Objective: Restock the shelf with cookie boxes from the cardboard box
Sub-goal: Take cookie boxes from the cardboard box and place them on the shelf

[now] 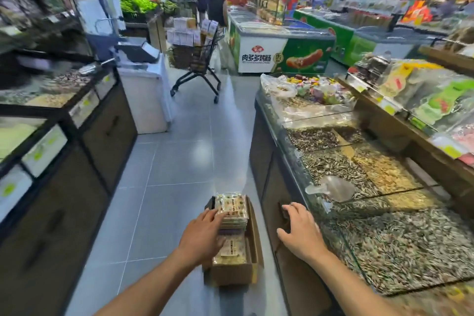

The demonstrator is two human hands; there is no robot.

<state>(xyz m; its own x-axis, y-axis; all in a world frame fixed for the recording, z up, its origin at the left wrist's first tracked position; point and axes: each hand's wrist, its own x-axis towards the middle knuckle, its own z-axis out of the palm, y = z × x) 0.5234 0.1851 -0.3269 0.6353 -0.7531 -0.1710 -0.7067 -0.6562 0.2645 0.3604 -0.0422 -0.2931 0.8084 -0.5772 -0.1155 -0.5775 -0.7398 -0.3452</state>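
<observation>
An open cardboard box sits on the grey floor beside the right-hand counter. Inside it lie clear cookie boxes with patterned labels, one stack at the far end and more nearer me. My left hand reaches down over the box, its fingers against the left side of the far stack. Whether it grips the stack I cannot tell. My right hand hovers with spread fingers in front of the counter's dark cabinet, holding nothing.
The right counter holds glass-fronted bins of seeds with a scoop. A dark counter lines the left. A shopping cart loaded with boxes stands up the aisle, with freezers and people beyond.
</observation>
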